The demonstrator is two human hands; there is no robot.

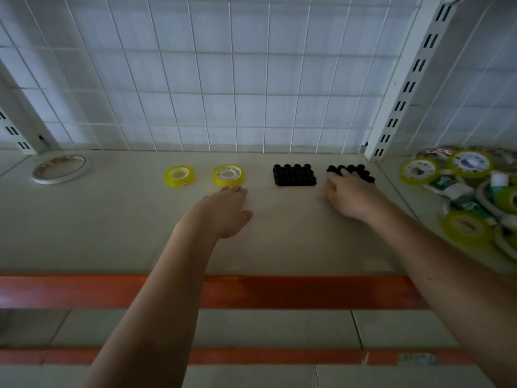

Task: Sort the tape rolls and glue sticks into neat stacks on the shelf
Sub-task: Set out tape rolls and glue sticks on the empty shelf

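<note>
Two yellow tape rolls [203, 175], two black glue-stick blocks [294, 175], beige shelf [112, 233] with an orange front edge [307, 292], white grid back [223, 79].

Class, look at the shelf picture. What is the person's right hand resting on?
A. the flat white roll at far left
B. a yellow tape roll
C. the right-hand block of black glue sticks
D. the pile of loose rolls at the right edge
C: the right hand lies with its fingers spread over the right block of black glue sticks, apart from the yellow rolls.
</note>
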